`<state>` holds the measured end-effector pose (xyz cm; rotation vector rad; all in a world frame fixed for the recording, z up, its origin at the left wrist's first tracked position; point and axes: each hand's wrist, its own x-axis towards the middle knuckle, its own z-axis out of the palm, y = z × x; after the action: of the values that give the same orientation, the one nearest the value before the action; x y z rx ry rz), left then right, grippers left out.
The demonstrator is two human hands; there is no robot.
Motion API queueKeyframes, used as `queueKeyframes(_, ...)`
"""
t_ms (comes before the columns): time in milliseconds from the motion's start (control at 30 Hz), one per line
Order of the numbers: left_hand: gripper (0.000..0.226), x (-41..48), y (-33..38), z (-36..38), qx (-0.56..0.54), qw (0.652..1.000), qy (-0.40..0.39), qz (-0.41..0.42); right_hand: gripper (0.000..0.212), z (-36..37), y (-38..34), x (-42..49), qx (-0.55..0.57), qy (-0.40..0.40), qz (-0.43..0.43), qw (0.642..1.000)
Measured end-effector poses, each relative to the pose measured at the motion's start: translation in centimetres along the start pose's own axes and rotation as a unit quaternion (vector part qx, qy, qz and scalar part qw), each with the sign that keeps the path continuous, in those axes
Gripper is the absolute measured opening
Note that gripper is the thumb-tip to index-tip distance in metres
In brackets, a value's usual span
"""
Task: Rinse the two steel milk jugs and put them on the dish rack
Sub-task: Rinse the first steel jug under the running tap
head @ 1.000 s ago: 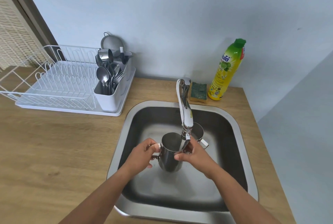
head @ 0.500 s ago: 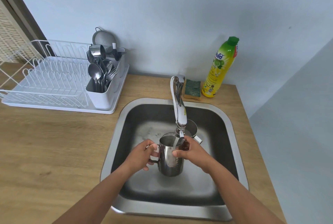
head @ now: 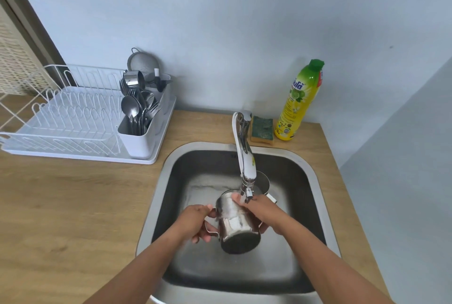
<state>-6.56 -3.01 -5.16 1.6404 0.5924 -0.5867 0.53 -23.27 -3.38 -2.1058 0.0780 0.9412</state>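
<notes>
In the head view, the person holds one jug [head: 236, 221] over the sink [head: 315, 181], tipped so its mouth points away toward the tap [head: 245, 159] and its base faces the camera. The left hand [head: 195, 221] is closed around the handle; the right hand [head: 263, 210] wraps the far side of the body, its fingers [head: 236, 198] up near the rim under the spout. Whether water is running cannot be told. The second jug [head: 263, 182] stands in the sink behind the tap, partly hidden, untouched. The rack [head: 73, 120] sits on the surface [head: 73, 205] to the left, well apart from the sink, its plate slots bare and only cutlery [head: 137, 110] in its holder. By this showing, the task is early: the first jug looks mid-rinse, neither is racked, and the second is still to be rinsed.
</notes>
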Motion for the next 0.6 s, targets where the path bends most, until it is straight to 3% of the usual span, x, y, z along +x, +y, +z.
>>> queueKeyframes(200, 0.032, 0.7, 0.5, -0.7, -0.073, 0.994, -0.026, -0.073, 0.065, -0.8, -1.7, 0.5, 0.012, -0.029, 0.050, 0.998)
queueKeyframes(333, 0.033, 1.1, 0.6, -1.0, -0.102, 0.989, -0.025, -0.100, 0.080, -1.0, -2.6, 0.5, 0.030, -0.068, 0.059, 0.995)
queueKeyframes(433, 0.032, 1.1, 0.6, -1.0, -0.095, 0.991, -0.026, -0.095, 0.078, -0.8, -2.8, 0.2, 0.048, -0.071, 0.056, 0.995)
queueKeyframes(500, 0.031, 0.9, 0.7, -0.9, -0.079, 0.993, -0.023, -0.079, 0.069, -0.7, -2.8, -0.4, 0.058, -0.060, 0.051, 0.995)
queueKeyframes(600, 0.034, 0.2, 1.0, -0.9, -0.063, 0.996, -0.038, -0.052, 0.034, -0.5, -2.3, -1.3, 0.068, -0.046, 0.022, 0.996)
